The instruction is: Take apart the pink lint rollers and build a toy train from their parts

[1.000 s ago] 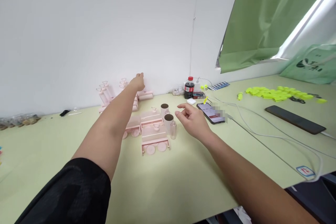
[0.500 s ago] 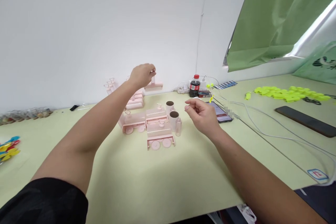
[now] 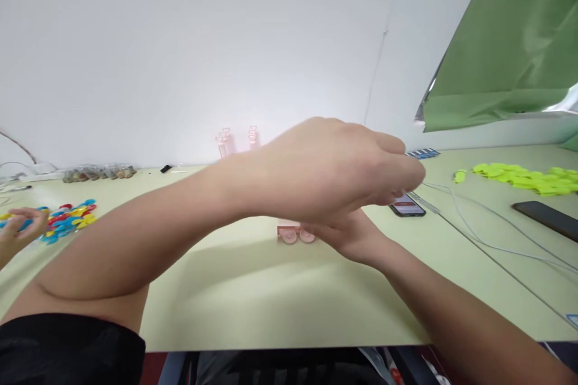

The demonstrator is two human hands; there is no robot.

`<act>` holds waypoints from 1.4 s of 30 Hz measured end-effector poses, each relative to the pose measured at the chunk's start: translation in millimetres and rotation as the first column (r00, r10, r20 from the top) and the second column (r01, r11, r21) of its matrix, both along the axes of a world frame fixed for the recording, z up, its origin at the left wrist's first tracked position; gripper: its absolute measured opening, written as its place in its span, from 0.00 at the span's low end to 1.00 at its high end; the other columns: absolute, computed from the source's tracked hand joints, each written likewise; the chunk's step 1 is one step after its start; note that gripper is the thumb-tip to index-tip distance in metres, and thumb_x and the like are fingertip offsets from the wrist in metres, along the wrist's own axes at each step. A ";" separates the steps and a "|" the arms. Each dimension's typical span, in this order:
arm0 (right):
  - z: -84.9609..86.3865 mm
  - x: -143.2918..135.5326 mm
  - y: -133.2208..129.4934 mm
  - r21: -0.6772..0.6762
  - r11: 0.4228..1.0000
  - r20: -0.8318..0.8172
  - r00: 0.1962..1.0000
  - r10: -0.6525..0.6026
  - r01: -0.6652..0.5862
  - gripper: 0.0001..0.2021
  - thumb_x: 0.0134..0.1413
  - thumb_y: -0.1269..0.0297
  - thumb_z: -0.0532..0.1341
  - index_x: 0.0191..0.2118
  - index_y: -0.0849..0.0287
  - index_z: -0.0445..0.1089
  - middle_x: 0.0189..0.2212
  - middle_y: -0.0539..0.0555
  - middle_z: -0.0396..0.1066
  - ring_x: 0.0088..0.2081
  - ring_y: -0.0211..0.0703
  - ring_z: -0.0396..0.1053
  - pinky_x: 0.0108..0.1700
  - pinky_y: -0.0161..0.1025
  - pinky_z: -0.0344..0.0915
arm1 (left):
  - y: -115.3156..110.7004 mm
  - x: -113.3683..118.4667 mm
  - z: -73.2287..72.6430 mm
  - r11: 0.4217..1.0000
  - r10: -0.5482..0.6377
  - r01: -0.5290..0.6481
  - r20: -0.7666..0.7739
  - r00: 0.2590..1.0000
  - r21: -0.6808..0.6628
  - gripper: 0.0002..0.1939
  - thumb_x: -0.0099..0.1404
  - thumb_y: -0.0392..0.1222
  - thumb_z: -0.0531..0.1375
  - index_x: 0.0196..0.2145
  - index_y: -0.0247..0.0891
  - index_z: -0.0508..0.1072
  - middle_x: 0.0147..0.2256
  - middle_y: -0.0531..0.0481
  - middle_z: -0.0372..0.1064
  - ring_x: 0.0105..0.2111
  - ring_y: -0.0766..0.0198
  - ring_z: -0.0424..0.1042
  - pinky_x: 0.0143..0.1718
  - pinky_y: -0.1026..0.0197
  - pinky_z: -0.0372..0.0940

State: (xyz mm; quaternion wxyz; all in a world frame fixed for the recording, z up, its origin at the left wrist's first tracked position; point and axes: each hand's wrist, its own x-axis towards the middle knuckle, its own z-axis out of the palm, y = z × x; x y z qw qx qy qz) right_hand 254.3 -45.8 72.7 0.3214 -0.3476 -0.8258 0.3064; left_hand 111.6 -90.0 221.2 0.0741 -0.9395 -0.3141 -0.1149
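My left hand is raised in the middle, back to the camera, in front of most of the pink pieces. Its fingers curl together at the right; whatever they hold, if anything, is hidden. Below and behind it is my right hand, its fingers covered by the left. Beside the right hand's edge, a pink piece with two round wheels shows on the table. Pink bottles with heart-shaped tops stand by the wall, left of my left hand.
At the left, another person's hand is near a pile of colourful pieces. Clear bags lie by the wall. A phone, white cables, yellow-green pieces and a dark slab are to the right.
My left hand has swung right and nearer the camera, now covering most of the pink pieces and the cola bottle. The view has turned left, and another person's hand shows.
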 end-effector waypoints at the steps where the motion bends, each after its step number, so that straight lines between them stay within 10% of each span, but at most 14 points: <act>1: -1.7 -3.1 0.4 -0.068 0.998 -0.038 0.999 -0.020 0.018 0.12 0.57 0.52 0.59 0.29 0.54 0.71 0.25 0.52 0.73 0.30 0.49 0.71 0.31 0.43 0.67 | 2.8 -0.7 -2.4 0.998 0.055 -0.055 0.034 0.998 0.008 0.08 0.66 0.50 0.56 0.38 0.49 0.72 0.38 0.60 0.70 0.42 0.61 0.73 0.38 0.60 0.69; 4: -10.0 -6.2 6.0 -0.145 0.987 -0.292 0.950 -0.113 0.073 0.14 0.53 0.51 0.62 0.40 0.54 0.69 0.36 0.54 0.75 0.37 0.51 0.72 0.35 0.44 0.69 | 12.2 -17.4 -20.2 0.961 0.259 -0.278 0.310 0.915 0.016 0.17 0.70 0.56 0.48 0.50 0.53 0.67 0.48 0.58 0.68 0.48 0.61 0.71 0.38 0.59 0.68; 8: -20.3 -6.5 8.0 -0.233 0.966 -0.540 0.841 -0.035 -0.109 0.27 0.52 0.45 0.61 0.54 0.49 0.58 0.43 0.56 0.72 0.39 0.50 0.73 0.35 0.45 0.70 | 19.9 -49.2 -81.1 0.915 0.318 -0.399 0.713 0.624 -0.058 0.26 0.70 0.56 0.48 0.62 0.43 0.55 0.55 0.43 0.63 0.50 0.57 0.68 0.41 0.57 0.68; 14: -33.0 -13.8 -0.8 -0.288 0.950 -0.454 0.891 -0.023 -0.122 0.23 0.54 0.39 0.57 0.46 0.50 0.59 0.30 0.52 0.69 0.32 0.47 0.70 0.32 0.42 0.68 | 16.4 -50.9 -158.4 0.853 0.343 0.140 0.741 0.578 -0.503 0.27 0.64 0.54 0.59 0.56 0.39 0.62 0.51 0.42 0.68 0.48 0.53 0.70 0.45 0.53 0.67; 18: -33.6 -3.6 5.1 -0.307 0.949 -0.500 0.861 -0.095 -0.074 0.25 0.50 0.38 0.59 0.46 0.49 0.59 0.29 0.52 0.69 0.31 0.50 0.70 0.30 0.44 0.66 | 17.0 -72.0 -157.0 0.773 0.444 0.144 0.690 0.572 -0.617 0.26 0.66 0.54 0.56 0.57 0.41 0.60 0.47 0.42 0.70 0.44 0.54 0.72 0.41 0.53 0.68; 22: -30.3 11.0 17.8 -0.325 0.945 -0.556 0.800 -0.227 0.043 0.26 0.47 0.37 0.60 0.46 0.48 0.61 0.41 0.56 0.71 0.41 0.56 0.71 0.34 0.47 0.68 | 25.6 -121.2 -158.1 0.773 0.561 -0.329 0.342 0.754 -0.542 0.26 0.58 0.56 0.62 0.50 0.42 0.68 0.48 0.44 0.68 0.46 0.51 0.69 0.43 0.52 0.66; 26: -32.4 12.7 25.1 -0.359 0.920 -0.506 0.795 -0.335 0.159 0.22 0.50 0.42 0.58 0.46 0.49 0.62 0.41 0.58 0.70 0.42 0.57 0.70 0.34 0.47 0.67 | 35.0 -150.1 -175.1 0.705 0.666 -0.608 0.046 0.745 -0.365 0.28 0.59 0.51 0.61 0.55 0.43 0.63 0.53 0.43 0.66 0.47 0.50 0.70 0.40 0.54 0.65; 32: -37.1 9.0 24.9 -0.385 0.904 -0.464 0.807 -0.365 0.186 0.17 0.51 0.45 0.59 0.42 0.49 0.63 0.32 0.56 0.69 0.31 0.52 0.66 0.28 0.45 0.62 | 48.0 -138.8 -193.9 0.811 0.542 -0.544 -0.074 0.837 -0.214 0.23 0.59 0.48 0.62 0.51 0.44 0.67 0.48 0.46 0.72 0.50 0.49 0.67 0.48 0.50 0.56; 42: -47.4 13.3 26.9 -0.294 0.923 -0.376 0.858 -0.349 0.247 0.17 0.53 0.45 0.58 0.42 0.50 0.65 0.37 0.58 0.72 0.38 0.56 0.70 0.32 0.48 0.65 | 55.3 -125.8 -204.5 0.822 0.541 -0.536 -0.032 0.841 -0.193 0.22 0.58 0.48 0.62 0.50 0.43 0.69 0.47 0.46 0.72 0.47 0.50 0.66 0.46 0.50 0.55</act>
